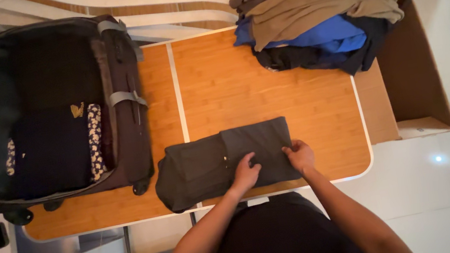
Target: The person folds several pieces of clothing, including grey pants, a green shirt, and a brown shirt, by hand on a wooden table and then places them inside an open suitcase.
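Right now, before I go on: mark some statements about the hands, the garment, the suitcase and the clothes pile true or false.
1. Both hands, the left hand and the right hand, rest on the dark grey folded garment. True.
2. The suitcase is zipped shut. False: it lies open, with folded clothes inside.
3. The pile of clothes sits at the far right of the wooden table. True.
4. The garment lies inside the suitcase. False: it lies on the table, beside it.
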